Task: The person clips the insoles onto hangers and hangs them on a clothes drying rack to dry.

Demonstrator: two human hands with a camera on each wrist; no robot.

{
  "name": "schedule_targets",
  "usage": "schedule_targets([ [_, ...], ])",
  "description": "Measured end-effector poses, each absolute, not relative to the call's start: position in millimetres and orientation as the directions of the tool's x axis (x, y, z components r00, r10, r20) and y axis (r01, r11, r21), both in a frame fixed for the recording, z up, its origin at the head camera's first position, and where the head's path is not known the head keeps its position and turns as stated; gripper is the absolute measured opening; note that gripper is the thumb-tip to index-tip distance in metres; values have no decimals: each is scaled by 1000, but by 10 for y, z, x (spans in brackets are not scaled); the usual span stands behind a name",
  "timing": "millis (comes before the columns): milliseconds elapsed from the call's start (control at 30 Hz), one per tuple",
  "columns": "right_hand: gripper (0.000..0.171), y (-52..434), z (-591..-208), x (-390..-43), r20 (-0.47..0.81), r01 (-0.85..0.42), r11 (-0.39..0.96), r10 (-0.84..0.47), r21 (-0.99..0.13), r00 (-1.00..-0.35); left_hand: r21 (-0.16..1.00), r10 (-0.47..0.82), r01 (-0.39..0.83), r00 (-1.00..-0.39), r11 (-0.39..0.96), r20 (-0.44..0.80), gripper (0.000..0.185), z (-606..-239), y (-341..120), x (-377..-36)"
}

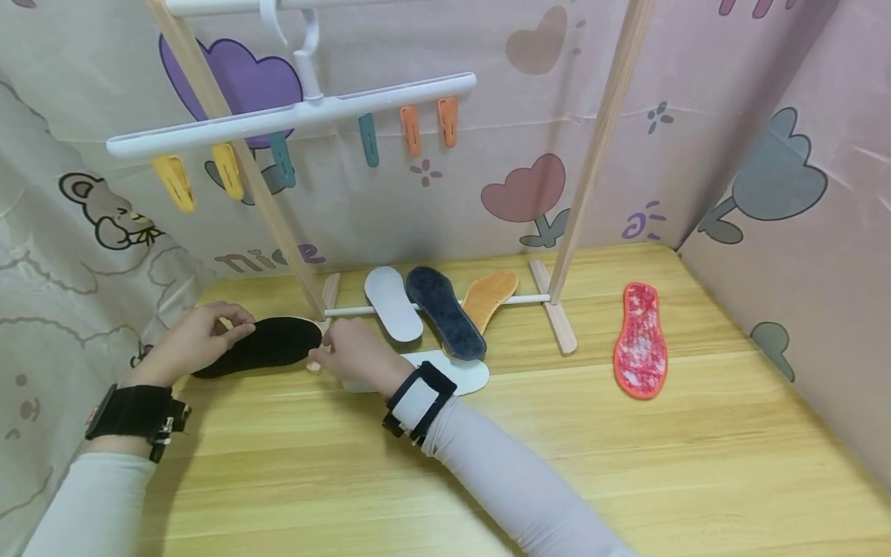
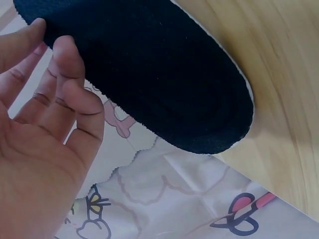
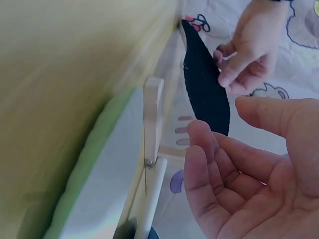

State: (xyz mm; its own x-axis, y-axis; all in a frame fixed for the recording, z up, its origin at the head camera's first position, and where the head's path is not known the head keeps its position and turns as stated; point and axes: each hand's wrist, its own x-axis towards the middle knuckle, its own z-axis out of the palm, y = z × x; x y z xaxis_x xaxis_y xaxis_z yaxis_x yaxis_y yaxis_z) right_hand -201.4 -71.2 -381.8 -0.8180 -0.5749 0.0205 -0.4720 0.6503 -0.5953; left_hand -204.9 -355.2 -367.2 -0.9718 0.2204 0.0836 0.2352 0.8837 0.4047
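Observation:
A black insole [image 1: 271, 344] lies at the table's left edge, with one end hanging past the edge [image 2: 149, 74]. My left hand [image 1: 202, 333] pinches its long side between thumb and forefinger [image 2: 65, 50]. From the right wrist view the same left hand [image 3: 249, 45] is on the insole [image 3: 204, 89]. My right hand [image 1: 355, 352] is at the insole's other tip, by the rack's foot. Its fingers [image 3: 204, 149] are spread and relaxed and hold nothing.
A wooden rack [image 1: 592, 155] stands on the table [image 1: 626, 464], carrying a white hanger [image 1: 292, 116] with coloured clips. Around its base lie two white insoles [image 1: 393, 302] [image 1: 462, 375], a dark blue one [image 1: 445, 309] and an orange one [image 1: 490, 298]. A red insole [image 1: 640, 340] lies to the right.

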Motion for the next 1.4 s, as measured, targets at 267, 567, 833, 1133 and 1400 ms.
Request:
schedule_targets([
  [267,32,-577,-3766,-2079,52,-457,630,-552,-627,-832,412,218,253,-967,876,129,16,-3664,-3479,-2021],
  [567,34,-476,-3669,-2133,59,-398,628,-489,-669,-870,430,188,238,-970,871,155,19,-3620,-3371,-1959],
  [833,34,-411,-3630,-2187,125,-420,602,-469,-679,-874,479,175,241,-968,844,179,20,-3586,-3263,-1909],
  [1133,38,-329,-3563,-2229,171,-410,569,-426,-713,-888,548,144,211,-976,809,164,22,-3604,-3176,-1884],
  [1400,37,-268,-3547,-2279,230,-422,522,-393,-741,-890,601,143,236,-970,764,199,23,-3647,-3096,-1896],
])
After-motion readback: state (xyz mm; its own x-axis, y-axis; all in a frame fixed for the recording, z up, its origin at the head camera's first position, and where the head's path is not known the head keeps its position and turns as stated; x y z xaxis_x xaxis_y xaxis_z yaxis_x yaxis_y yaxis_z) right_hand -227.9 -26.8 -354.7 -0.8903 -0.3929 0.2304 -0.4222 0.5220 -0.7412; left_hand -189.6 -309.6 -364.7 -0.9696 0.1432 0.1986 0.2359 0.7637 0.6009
